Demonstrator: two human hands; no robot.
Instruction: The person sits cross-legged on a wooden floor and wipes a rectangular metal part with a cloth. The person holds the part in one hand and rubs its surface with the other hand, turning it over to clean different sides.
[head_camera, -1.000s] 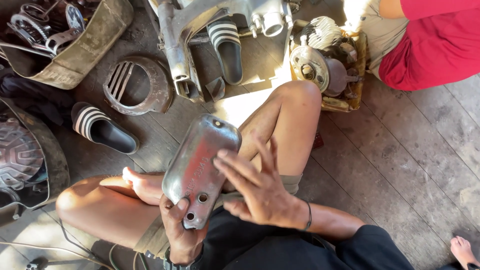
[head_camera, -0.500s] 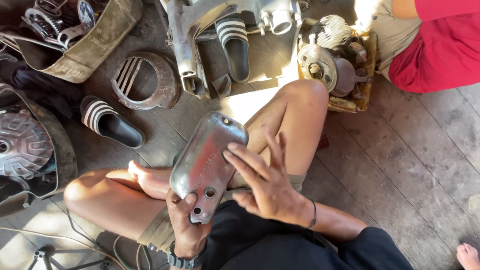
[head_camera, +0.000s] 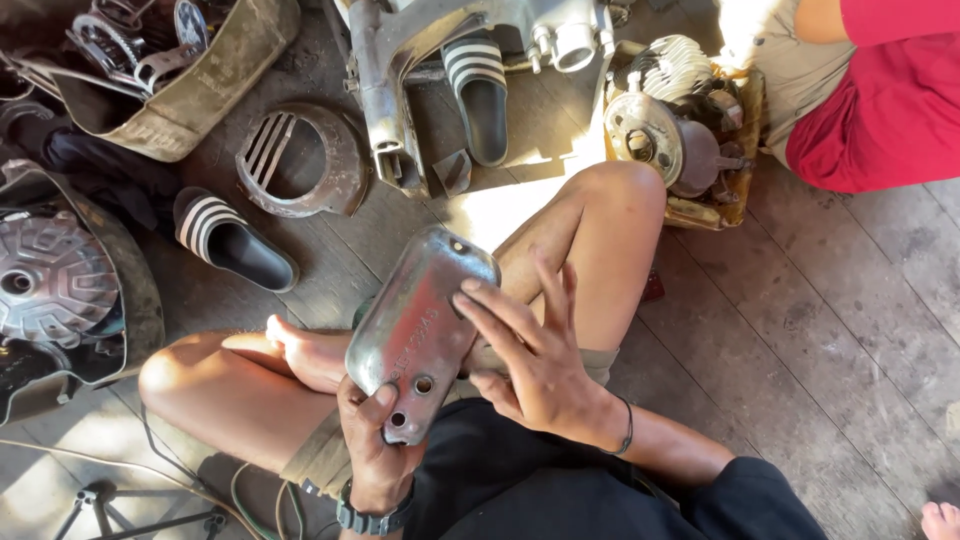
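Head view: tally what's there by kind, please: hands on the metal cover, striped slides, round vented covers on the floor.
Hands on the metal cover: 2, left hand and right hand
Striped slides: 2
Round vented cover: 1
Total: 5

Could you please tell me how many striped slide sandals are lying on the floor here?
2: one black striped sandal left of the bent knee, by the round slotted cover; the other up top, inside the grey engine casing. More may be hidden.
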